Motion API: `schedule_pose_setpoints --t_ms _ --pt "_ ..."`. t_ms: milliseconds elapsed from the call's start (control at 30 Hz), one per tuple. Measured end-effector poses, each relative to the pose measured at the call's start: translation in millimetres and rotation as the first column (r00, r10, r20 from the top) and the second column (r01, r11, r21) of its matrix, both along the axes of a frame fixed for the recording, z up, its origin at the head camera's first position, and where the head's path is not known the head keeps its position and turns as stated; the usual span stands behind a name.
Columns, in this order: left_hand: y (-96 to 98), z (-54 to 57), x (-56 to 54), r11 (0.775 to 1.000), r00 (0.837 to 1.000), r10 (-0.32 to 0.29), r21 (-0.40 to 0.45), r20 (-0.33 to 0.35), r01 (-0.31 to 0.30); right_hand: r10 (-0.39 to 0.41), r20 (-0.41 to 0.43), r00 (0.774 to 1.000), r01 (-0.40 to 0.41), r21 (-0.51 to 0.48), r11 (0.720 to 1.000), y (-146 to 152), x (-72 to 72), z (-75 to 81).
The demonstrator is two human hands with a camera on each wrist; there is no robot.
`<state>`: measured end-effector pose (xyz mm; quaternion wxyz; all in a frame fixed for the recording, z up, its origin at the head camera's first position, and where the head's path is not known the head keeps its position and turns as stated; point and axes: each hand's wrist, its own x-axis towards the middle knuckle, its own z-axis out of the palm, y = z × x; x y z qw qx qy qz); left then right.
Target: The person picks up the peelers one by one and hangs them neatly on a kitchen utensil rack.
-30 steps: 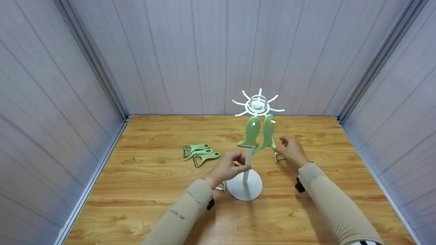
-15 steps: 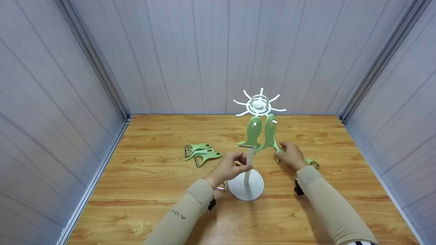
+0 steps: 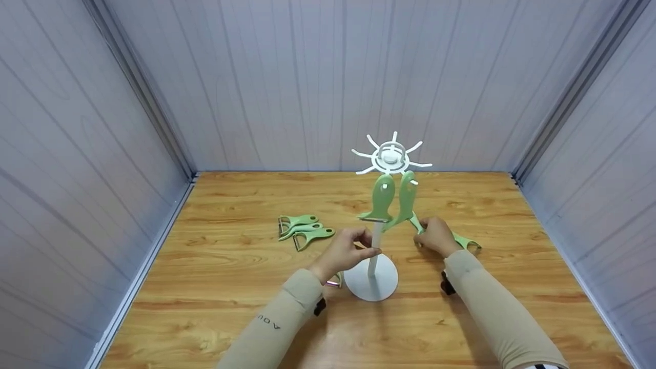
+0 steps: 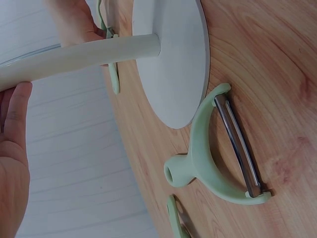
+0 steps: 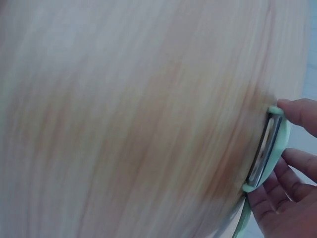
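My left hand [image 3: 346,251] holds the white post [image 3: 373,264] of a hook stand between thumb and fingers. Two green peelers hang from its front hooks, one peeler [image 3: 383,200] facing me and another peeler [image 3: 407,195] beside it. To the stand's right, my right hand [image 3: 438,237] pinches a green peeler [image 3: 416,223] low over the table. In the right wrist view, thumb and fingers are at the head of this peeler [image 5: 278,146], blade showing. A further peeler [image 3: 466,242] lies just right of that hand, partly hidden by it.
Three green peelers [image 3: 315,236] lie bunched on the table left of the stand. One more peeler [image 4: 200,153] lies against the round white base [image 4: 173,99], mostly hidden by my left forearm in the head view. Pale panel walls [image 3: 266,92] enclose the table.
My right hand has come down onto the peeler right of the stand, and its fingers have closed on it. The peeler beyond that hand has come into view. My left hand stays on the post.
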<state>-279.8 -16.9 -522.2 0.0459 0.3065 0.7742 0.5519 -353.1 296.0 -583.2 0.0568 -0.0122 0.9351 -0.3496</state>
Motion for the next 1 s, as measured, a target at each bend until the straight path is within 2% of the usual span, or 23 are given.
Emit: schedule_pose_setpoints --t_ms 100,300,500,800,1000 --pt "0.0 -0.6 -1.4 1.000 1.000 0.003 -0.009 -0.011 -0.003 0.004 -0.003 1.000 -0.004 0.014 1.000 0 1.7 -0.4" --pt "-0.7 1.1 -0.7 1.000 1.000 0.012 -0.028 0.009 -0.011 0.019 -0.016 1.000 -0.018 0.022 1.000 -3 10.5 1.7" --pt "-0.4 1.3 -0.2 1.000 1.000 0.001 -0.009 0.009 -0.001 0.012 -0.014 1.000 -0.011 0.036 0.999 -4 17.2 7.3" --pt "0.9 -0.4 -0.1 1.000 1.000 0.000 0.017 0.012 0.000 -0.033 -0.067 0.997 0.029 -0.066 0.997 -4 25.6 26.3" --pt "0.8 -1.5 -0.2 1.000 1.000 -0.004 0.021 0.018 0.004 -0.035 -0.093 0.995 0.026 -0.095 0.995 -3 30.3 42.1"
